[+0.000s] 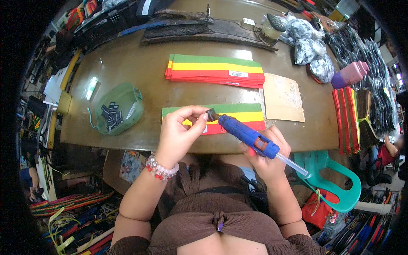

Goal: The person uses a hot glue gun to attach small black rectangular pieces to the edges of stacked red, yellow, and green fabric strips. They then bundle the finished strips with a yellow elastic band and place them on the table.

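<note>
My right hand (270, 153) grips a blue glue gun (248, 135), with a clear glue stick (293, 165) poking out of its back end. Its nozzle points up and left. Pinched in the fingers of my left hand (180, 131) is a small black piece (211, 114), at the nozzle tip; whether they touch I cannot tell. Beneath both hands lies a green, yellow and red striped strip (244, 109), partly covered by my left hand. Farther back rests a stack of similar striped strips (212, 68) with a white label on top.
A green plastic tub (135, 117) with several small black pieces stands at left. To the right lie a brown cardboard sheet (284, 100), a pink and purple bottle (350, 74) and bundled striped strips (346, 119). A dark board (212, 34) spans the back. A green stool (327, 163) stands below the table edge.
</note>
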Tool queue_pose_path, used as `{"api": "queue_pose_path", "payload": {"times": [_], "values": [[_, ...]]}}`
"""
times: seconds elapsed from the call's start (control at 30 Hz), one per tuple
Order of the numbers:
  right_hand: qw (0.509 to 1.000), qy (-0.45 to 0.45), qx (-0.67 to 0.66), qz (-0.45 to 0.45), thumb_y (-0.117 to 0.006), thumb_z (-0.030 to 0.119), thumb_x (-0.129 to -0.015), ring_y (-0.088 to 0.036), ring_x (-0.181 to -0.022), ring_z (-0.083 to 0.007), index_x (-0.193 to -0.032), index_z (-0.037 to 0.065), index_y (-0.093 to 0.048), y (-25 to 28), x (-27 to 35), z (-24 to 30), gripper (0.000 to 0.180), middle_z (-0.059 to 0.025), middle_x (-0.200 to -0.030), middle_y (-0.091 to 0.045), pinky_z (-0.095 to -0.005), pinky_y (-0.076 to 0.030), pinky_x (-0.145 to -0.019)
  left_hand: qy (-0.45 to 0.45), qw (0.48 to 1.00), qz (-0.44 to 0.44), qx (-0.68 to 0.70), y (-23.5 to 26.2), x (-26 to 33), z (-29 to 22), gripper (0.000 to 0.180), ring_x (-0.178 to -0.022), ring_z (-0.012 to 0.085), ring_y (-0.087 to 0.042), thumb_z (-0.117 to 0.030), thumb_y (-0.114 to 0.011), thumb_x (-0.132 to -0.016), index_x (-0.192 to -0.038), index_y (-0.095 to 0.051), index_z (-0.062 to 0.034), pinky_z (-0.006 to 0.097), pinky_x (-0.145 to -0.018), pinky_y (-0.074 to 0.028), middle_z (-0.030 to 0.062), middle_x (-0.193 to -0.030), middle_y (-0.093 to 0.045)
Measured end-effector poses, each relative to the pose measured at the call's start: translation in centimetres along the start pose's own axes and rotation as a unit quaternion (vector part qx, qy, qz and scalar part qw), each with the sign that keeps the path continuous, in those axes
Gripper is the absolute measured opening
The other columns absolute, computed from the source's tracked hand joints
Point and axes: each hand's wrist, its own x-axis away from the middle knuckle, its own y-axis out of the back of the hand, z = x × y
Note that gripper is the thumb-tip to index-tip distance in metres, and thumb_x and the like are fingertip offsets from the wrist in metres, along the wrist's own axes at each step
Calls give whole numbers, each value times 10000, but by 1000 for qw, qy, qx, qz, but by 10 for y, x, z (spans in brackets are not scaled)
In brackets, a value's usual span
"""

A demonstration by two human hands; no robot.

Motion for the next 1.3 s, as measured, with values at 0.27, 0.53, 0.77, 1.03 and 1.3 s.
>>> {"api": "queue_pose_path", "payload": {"times": [0.27, 0.53, 0.77, 1.03, 1.3], "values": [[991, -104, 64, -48, -772, 271, -745, -583, -680, -338, -810, 26, -611, 11, -2, -41, 300, -147, -717, -548, -416, -471, -623, -44, 999, -11, 0, 2, -4, 13, 137, -782, 55, -569, -38, -633, -899, -1007, -694, 19, 218, -723, -472, 11, -898, -678], [931, -223, 253, -139, -700, 367, -842, -567, -1009, -379, -1037, 21, -647, 4, -17, -149, 401, -183, -1028, -616, -501, -386, -916, -25, 997, 55, 49, -2, 1, 11, 162, -791, 51, -572, -29, -625, -903, -1043, -698, 8, 211, -707, -480, 6, -897, -674], [906, -204, -338, 154, -725, 76, -828, -573, -866, -165, -889, 5, -700, 1, 49, -39, 96, -76, -952, -588, -281, -456, -764, -103, 926, 357, 62, -8, 9, 11, 166, -935, 157, -644, -22, -657, -862, -1002, -738, -55, 283, -817, -512, 79, -1056, -684], [750, -238, -572, 230, -751, 10, -801, -575, -881, -124, -899, 15, -696, -18, 48, -19, 112, -23, -952, -580, -268, -466, -811, -68, 909, 392, 128, -15, 13, 13, 193, -1092, 218, -619, 20, -650, -841, -1000, -736, -46, 344, -937, -509, 109, -1191, -622], [751, -267, -583, 159, -696, 33, -853, -548, -894, -90, -891, 18, -660, -27, 57, -32, 55, -10, -928, -573, -240, -446, -801, -255, 876, 196, -360, -24, -9, 33, 321, -1141, 312, -550, -197, -685, -830, -1115, -671, -48, 399, -1002, -434, 108, -1232, -606]]}}
